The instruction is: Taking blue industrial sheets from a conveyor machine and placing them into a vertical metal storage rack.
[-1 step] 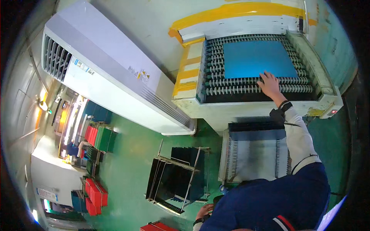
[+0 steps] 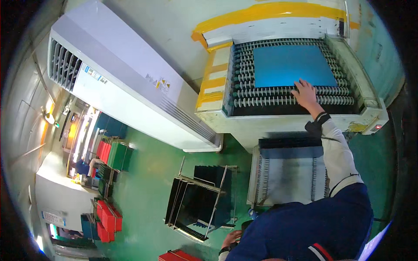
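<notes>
A flat blue rectangular panel [image 2: 294,66] lies on the rows of disc rollers [image 2: 296,101] of a conveyor machine at the upper right. My right hand [image 2: 306,94] is open with fingers spread, its fingertips at the panel's near edge and the palm over the front rollers. Low in the view, my left hand [image 2: 232,238] is beside my dark blue jacket. Its fingers look slightly curled and are partly hidden, so whether it holds anything does not show.
Below the machine stands a grey-white slotted rack [image 2: 289,178]. Left of it, a metal-framed rack [image 2: 202,202] carries dark panels on the green floor. A tall white air conditioner [image 2: 135,82] stands left of the machine. Red bins [image 2: 109,217] sit farther left.
The blue panel is very slightly farther from me on the rollers, and my right fingertips have shifted with it. My left hand looks unchanged.
</notes>
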`<act>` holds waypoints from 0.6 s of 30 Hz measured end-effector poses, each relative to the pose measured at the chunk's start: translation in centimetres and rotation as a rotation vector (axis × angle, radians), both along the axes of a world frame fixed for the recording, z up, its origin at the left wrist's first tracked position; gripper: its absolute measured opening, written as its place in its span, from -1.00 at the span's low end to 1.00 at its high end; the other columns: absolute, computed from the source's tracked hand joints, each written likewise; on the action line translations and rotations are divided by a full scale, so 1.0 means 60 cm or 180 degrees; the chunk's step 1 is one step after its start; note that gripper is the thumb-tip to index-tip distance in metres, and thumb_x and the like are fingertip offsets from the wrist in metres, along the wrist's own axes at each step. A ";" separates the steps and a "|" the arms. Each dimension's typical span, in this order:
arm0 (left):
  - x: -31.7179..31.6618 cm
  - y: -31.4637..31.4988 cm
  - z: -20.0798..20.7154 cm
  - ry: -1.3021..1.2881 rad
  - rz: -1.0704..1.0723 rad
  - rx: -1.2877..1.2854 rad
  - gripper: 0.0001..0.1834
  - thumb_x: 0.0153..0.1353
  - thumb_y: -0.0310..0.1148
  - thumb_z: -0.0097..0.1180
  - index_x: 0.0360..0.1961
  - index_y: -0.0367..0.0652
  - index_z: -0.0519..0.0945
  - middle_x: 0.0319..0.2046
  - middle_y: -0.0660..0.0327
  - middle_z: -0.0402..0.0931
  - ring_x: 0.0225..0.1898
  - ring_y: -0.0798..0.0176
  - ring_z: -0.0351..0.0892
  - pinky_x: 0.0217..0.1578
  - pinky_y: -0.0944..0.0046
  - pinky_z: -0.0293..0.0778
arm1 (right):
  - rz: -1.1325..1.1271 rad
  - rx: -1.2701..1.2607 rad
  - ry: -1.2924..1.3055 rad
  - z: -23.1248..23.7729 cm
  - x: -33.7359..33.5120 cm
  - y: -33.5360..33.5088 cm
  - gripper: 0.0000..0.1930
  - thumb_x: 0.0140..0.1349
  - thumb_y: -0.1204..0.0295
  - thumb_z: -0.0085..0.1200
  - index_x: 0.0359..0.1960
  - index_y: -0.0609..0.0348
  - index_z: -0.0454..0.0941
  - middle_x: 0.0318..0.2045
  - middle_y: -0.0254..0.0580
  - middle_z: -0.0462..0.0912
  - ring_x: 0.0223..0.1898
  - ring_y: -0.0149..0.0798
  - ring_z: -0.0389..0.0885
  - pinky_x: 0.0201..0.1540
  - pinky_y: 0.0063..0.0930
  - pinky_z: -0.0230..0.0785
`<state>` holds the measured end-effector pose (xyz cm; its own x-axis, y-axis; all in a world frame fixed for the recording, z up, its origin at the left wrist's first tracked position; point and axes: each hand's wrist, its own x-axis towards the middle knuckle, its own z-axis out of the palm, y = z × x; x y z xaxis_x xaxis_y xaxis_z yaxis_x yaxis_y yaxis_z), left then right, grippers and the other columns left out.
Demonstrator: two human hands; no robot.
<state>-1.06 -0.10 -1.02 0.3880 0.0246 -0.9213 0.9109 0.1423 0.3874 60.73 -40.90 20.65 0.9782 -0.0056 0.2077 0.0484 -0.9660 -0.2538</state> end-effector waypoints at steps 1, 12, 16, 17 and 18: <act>-0.012 -0.005 -0.007 -0.0061 0.0291 -0.0182 -0.60 0.27 -0.22 0.03 0.10 -0.13 0.45 0.00 0.22 0.49 0.10 0.23 0.39 0.01 0.17 0.35 | 0.0046 -0.0035 -0.0246 -0.004 0.010 -0.003 -0.47 0.22 0.06 -0.02 0.18 -0.02 0.34 0.25 -0.08 0.25 0.28 0.01 0.15 0.26 0.07 -0.03; -0.022 -0.025 -0.026 0.0146 -0.0015 0.0167 -0.55 0.26 -0.14 0.04 0.11 -0.13 0.44 0.02 0.23 0.47 0.10 0.24 0.39 -0.06 0.17 0.38 | 0.0130 -0.0066 0.0117 0.019 0.082 -0.022 -0.47 0.22 0.04 -0.05 0.19 -0.07 0.33 0.28 -0.11 0.21 0.27 0.04 0.17 0.23 0.13 0.03; -0.043 -0.015 -0.066 -0.0082 0.0577 -0.0272 -0.55 0.25 -0.11 0.04 0.09 -0.10 0.46 -0.03 0.24 0.48 0.05 0.21 0.39 -0.07 0.12 0.37 | 0.0178 -0.0092 0.0013 0.023 0.062 -0.016 -0.48 0.22 0.12 0.00 0.18 0.05 0.34 0.25 -0.05 0.25 0.26 0.07 0.17 0.23 0.09 0.05; -0.043 -0.016 -0.073 -0.0065 0.0593 -0.0289 -0.55 0.25 -0.11 0.04 0.09 -0.10 0.46 -0.03 0.24 0.48 0.05 0.21 0.39 -0.07 0.12 0.37 | 0.0337 0.0004 -0.0189 0.023 0.049 -0.010 -0.49 0.22 0.13 0.00 0.16 0.07 0.36 0.23 -0.06 0.28 0.25 0.07 0.19 0.23 0.05 0.07; -0.042 -0.013 -0.078 -0.0097 0.0599 -0.0362 -0.55 0.24 -0.10 0.06 0.07 -0.10 0.47 -0.05 0.25 0.48 0.04 0.21 0.39 -0.07 0.11 0.37 | 0.0511 0.0105 -0.0388 0.026 0.032 0.002 -0.50 0.22 0.15 0.00 0.15 0.09 0.37 0.21 -0.07 0.31 0.24 0.06 0.21 0.23 0.01 0.09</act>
